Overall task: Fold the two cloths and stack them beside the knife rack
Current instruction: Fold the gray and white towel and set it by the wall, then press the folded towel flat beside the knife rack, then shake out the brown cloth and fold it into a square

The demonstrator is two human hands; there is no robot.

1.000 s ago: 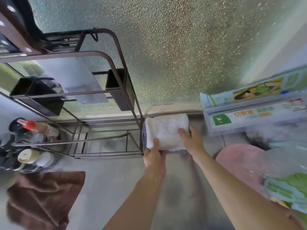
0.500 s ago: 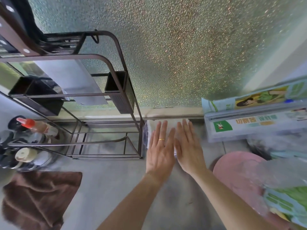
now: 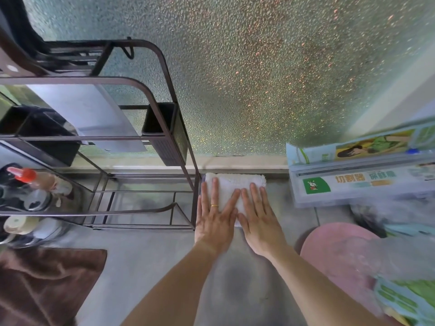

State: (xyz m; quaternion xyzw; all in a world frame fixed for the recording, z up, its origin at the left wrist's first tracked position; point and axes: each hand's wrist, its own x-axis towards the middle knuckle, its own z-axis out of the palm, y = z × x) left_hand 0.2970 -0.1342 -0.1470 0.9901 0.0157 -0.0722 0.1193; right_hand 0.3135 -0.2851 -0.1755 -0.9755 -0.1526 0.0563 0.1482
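A folded white cloth (image 3: 237, 182) lies on the grey counter against the window sill, right beside the dark metal knife rack (image 3: 150, 128). A thin purple-grey edge of a second cloth (image 3: 200, 187) shows under its left side. My left hand (image 3: 215, 217) and my right hand (image 3: 259, 216) lie flat on top of the white cloth, palms down, fingers spread and pointing toward the window. They hold nothing. A brown cloth (image 3: 44, 285) lies rumpled on the counter at the lower left.
Boxes of cling film (image 3: 360, 182) stand at the right by the window. A pink round board (image 3: 341, 257) and green packaging (image 3: 407, 300) fill the lower right. Bottles and jars (image 3: 26, 196) sit left of the rack. Frosted glass rises behind.
One second ago both hands gripped the near edge of the folded white cloth. They then let go and laid flat on top, and now rest slightly lower with fingers more spread.
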